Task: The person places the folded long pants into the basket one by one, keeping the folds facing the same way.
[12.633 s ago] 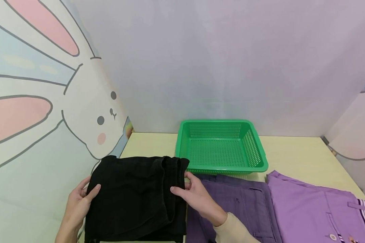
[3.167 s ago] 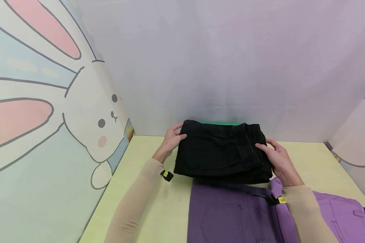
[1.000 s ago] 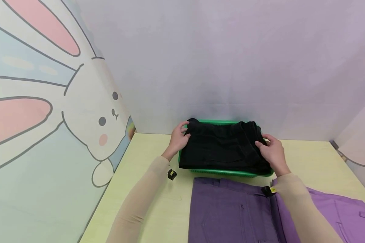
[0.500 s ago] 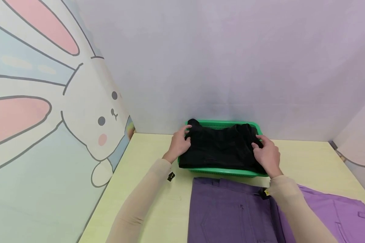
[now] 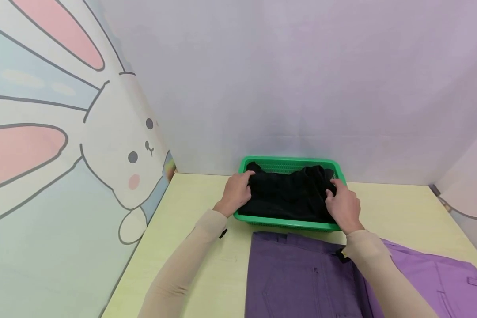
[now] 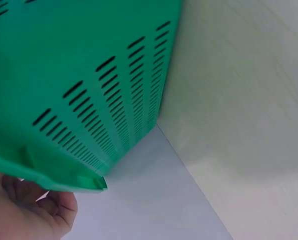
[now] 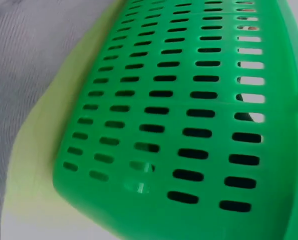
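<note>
The folded black trousers (image 5: 286, 194) sit down inside the green basket (image 5: 290, 223), below its rim at the front. My left hand (image 5: 235, 192) reaches over the basket's left rim and holds the trousers' left end; in the left wrist view curled fingers of the left hand (image 6: 44, 215) show beyond the rim. My right hand (image 5: 343, 203) holds the right end, thumb and fingers inside the right rim. The fingertips are partly hidden by cloth. The right wrist view shows the slotted side of the basket (image 7: 153, 110), with dark cloth behind some slots.
Dark purple trousers (image 5: 298, 278) lie folded on the pale table (image 5: 206, 274) right in front of the basket. Lighter purple trousers (image 5: 429, 274) with a striped trim lie to their right, partly under my right sleeve. A wall (image 5: 294, 88) stands close behind the basket.
From the front left, both hands have carried the black trousers over the basket and lowered them into it. In the last second the trousers sank below the rim and the hands moved inward.
</note>
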`<state>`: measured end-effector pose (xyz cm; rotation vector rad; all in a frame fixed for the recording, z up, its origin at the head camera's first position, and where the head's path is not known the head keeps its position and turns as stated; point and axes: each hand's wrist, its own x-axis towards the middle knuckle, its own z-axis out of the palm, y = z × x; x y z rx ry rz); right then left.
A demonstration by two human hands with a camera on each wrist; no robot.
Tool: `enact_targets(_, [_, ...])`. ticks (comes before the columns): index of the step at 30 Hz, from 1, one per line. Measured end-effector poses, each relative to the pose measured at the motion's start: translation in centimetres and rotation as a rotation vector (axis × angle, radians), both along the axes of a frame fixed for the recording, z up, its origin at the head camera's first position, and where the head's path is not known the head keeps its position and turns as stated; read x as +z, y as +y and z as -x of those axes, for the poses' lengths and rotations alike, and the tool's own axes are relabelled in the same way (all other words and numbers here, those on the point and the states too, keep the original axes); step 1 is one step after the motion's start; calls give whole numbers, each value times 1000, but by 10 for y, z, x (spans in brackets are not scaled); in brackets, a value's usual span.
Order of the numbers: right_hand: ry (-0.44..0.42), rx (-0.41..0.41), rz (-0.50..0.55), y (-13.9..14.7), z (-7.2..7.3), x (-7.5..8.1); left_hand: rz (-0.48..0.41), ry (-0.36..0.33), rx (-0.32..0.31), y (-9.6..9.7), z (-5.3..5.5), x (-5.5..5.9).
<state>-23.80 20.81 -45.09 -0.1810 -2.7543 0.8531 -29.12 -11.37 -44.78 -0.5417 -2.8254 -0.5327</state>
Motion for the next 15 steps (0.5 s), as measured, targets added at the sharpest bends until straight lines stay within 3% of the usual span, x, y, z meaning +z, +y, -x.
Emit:
enact_targets(5, [21, 20, -97, -5, 1, -5, 40, 14, -3, -2, -1, 0])
enact_targets(11, [146, 20, -262, -11, -5, -13, 105, -55, -29, -1, -9, 7])
enact_targets(15, [208, 20, -316, -14, -6, -11, 154, -37, -41, -2, -13, 10])
